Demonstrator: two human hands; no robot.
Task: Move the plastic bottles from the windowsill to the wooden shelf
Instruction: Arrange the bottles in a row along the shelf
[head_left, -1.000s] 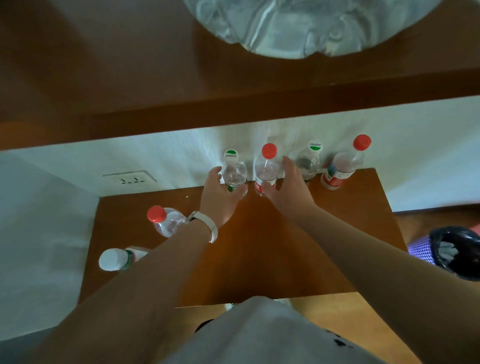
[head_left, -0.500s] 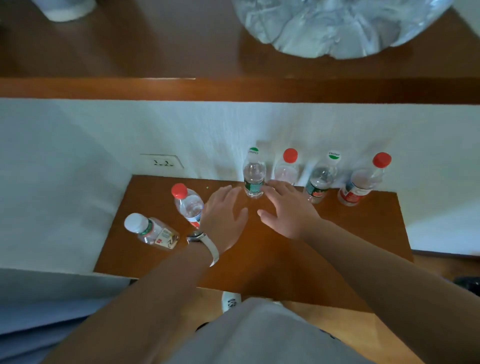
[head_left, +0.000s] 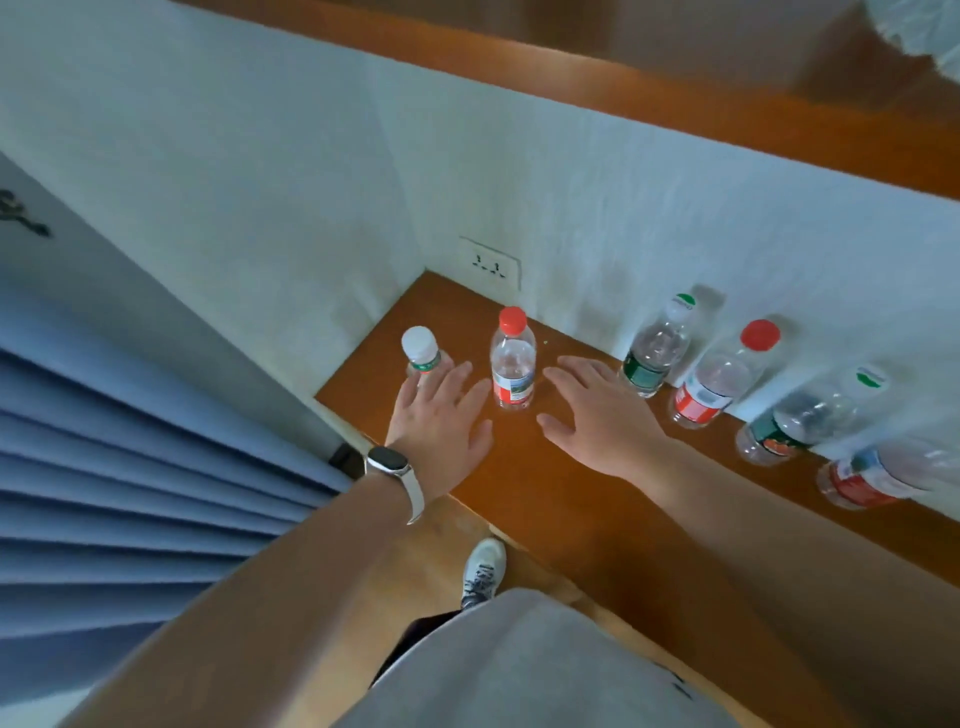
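Note:
Several clear plastic bottles stand on a low wooden shelf (head_left: 571, 499) below a wooden windowsill (head_left: 649, 98). A white-capped bottle (head_left: 420, 351) is at the left corner, partly behind my left hand (head_left: 441, 421). A red-capped bottle (head_left: 513, 364) stands between my two hands. My right hand (head_left: 597, 410) hovers just right of it. Both hands are open, fingers spread, holding nothing. Along the wall stand a green-label bottle (head_left: 655, 348), a red-capped bottle (head_left: 719, 376), another green-label bottle (head_left: 800, 415) and a red-label bottle (head_left: 878, 475).
A wall socket (head_left: 491, 262) sits above the shelf's left end. A blue pleated curtain (head_left: 130, 493) hangs at the left. A crinkled plastic bag (head_left: 930, 36) lies on the windowsill at top right. My shoe (head_left: 483, 571) is on the wooden floor below.
The view has swung left and down. Both hands moved left from the bottles by the wall to either side of the red-capped bottle near the shelf's left end. They stay empty.

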